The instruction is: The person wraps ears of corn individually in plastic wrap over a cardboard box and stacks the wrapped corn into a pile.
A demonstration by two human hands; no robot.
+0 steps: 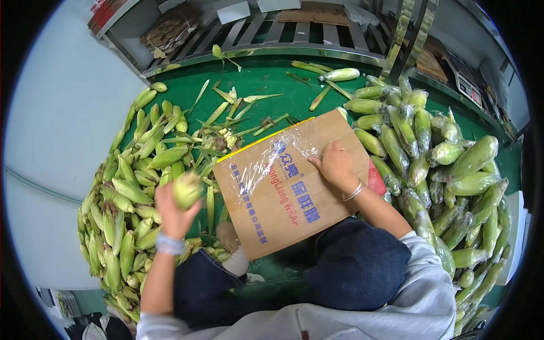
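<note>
My left hand is closed around an ear of corn, held up at the left edge of a cardboard box and smeared by motion. On my lap rests the brown cardboard box, tilted, with printing on its face. Clear plastic wrap lies across its upper part, beside a yellow strip along the far edge. My right hand is on the box's upper right, thumb and fingers pinched at the wrap's end; whether film is between them is hard to make out.
Unwrapped corn in husks is heaped at my left. Film-wrapped corn is piled at my right. Husk scraps litter the green floor. A metal slatted rack stands ahead; a scale sits at the far right.
</note>
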